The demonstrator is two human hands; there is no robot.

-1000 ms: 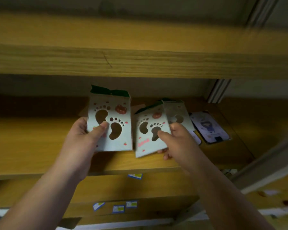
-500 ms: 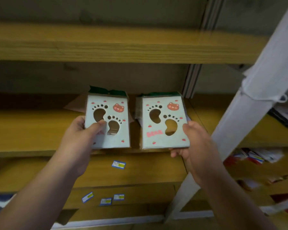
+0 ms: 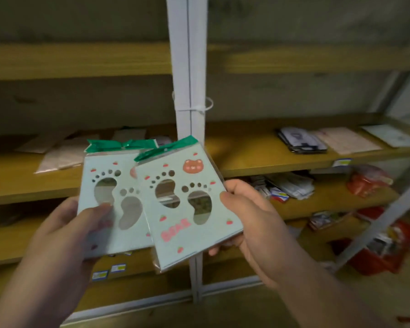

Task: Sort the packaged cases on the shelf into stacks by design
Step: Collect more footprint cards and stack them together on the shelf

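Two footprint cases [image 3: 189,204], one gripped per hands [image 3: 251,223], before wooden shelves [image 3: 258,150].

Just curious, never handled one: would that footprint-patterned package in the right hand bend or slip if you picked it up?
The footprint package probably stays fairly stiff: it lies flat though the right hand grips only one edge. It seems light, held by thumb and fingertips. Its glossy wrap may be somewhat slippery.

right pkg [image 3: 187,204]: pink "BEAR" at lower left of front
left pkg [image 3: 114,197]: pink print under thumb, unreadable
shelf-edge stickers [image 3: 118,268]: blue/yellow, too blurred to read
right-bay shelf packs [image 3: 301,140]: print too small to read
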